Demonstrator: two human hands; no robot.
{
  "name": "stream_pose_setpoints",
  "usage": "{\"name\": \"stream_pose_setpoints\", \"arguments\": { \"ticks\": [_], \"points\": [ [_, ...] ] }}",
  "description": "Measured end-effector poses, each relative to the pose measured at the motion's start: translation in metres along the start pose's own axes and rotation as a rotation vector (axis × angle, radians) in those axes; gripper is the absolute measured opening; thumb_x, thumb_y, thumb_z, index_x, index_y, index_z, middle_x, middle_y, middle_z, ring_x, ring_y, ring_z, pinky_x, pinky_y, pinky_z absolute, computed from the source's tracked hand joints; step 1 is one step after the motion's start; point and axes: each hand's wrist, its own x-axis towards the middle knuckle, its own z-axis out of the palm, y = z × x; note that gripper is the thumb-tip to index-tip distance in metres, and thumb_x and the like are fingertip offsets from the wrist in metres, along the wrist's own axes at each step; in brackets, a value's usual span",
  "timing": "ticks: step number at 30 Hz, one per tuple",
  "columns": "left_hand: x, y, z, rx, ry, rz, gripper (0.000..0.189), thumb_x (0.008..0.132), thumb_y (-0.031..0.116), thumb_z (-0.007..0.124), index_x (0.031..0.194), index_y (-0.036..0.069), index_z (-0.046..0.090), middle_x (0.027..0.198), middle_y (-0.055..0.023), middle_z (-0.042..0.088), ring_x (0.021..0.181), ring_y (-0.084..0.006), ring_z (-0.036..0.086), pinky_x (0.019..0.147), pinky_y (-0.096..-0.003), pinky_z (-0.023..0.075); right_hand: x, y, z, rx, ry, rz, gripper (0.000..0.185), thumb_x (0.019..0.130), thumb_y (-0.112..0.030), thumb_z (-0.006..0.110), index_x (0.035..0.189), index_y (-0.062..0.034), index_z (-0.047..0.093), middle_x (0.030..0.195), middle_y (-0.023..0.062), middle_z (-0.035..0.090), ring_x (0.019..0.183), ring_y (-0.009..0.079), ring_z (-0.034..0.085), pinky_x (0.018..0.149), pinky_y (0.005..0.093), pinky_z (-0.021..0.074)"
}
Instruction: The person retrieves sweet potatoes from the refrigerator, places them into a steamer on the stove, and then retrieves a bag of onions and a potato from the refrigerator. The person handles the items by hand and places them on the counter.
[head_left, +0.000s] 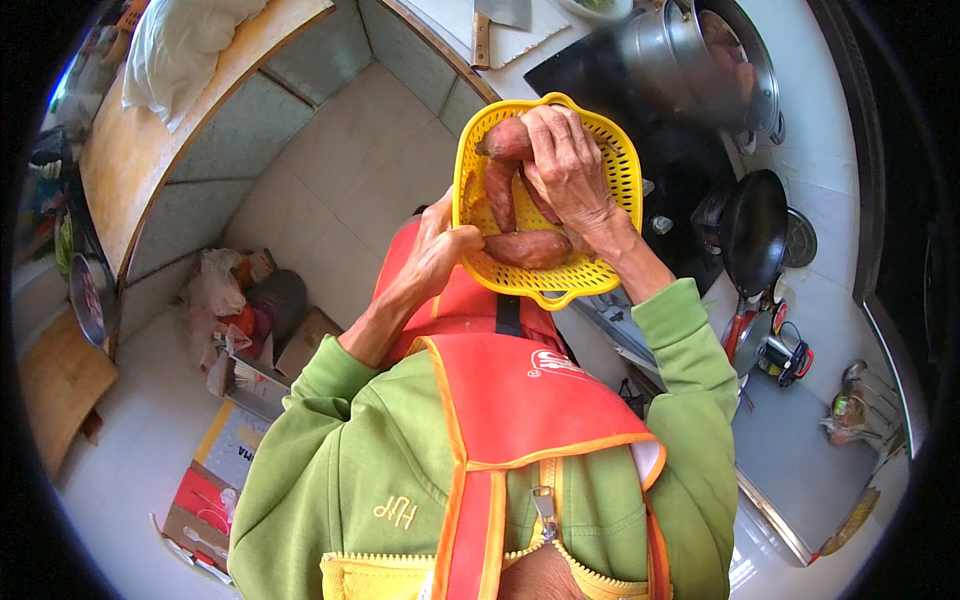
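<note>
A yellow plastic basket (631, 176) with slotted walls is held up in front of my red apron (525, 405). Several reddish-brown sweet potatoes (529, 249) lie in it. My left hand (442, 238) grips the basket's left side, its thumb over the rim. Inside the basket, my right hand (566, 169) has its fingers curled over a sweet potato (504, 140) near the far rim; the fingertips are hidden. To the right, a large steel pot (664, 75) holds more sweet potatoes (724, 45).
Past the basket lies a cleaver (481, 41) on a white board. A black wok (754, 232) stands right of the dark stove (592, 82). A curved wooden counter (142, 180) bears a white plastic bag (176, 56). Boxes and bags (255, 315) crowd the floor at left.
</note>
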Motion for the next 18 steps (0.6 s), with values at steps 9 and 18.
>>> {"name": "stream_pose_setpoints", "arguments": {
  "ticks": [9, 18],
  "points": [
    [0.016, 0.02, 0.005, 0.134, 0.01, 0.043, 0.061, 0.064, 0.008, 0.05, 0.123, -0.001, 0.052, 0.105, -0.0096, 0.063, 0.103, -0.0221, 0.055, 0.093, -0.0334, 0.0431, 0.005, 0.037, -0.08, 1.184, 0.132, 0.657, 0.041, 0.084, -0.012, 0.072, 0.119, 0.0007, 0.056, 0.107, 0.0074, 0.066, 0.101, 0.0149, 0.062, 0.092, 0.0293, 0.048],
    [0.051, 0.025, 0.023, 0.061, 0.015, -0.033, 0.052, 0.063, 0.005, 0.05, 0.114, -0.004, 0.056, 0.098, -0.0085, 0.063, 0.089, -0.0188, 0.058, 0.077, -0.0269, 0.0461, -0.027, 0.092, -0.103, 1.877, 0.241, 0.811, 0.06, 0.091, -0.036, 0.064, 0.129, 0.0076, 0.047, 0.125, 0.0194, 0.058, 0.111, 0.0268, 0.06, 0.1, 0.0404, 0.0471]
  ]
}}
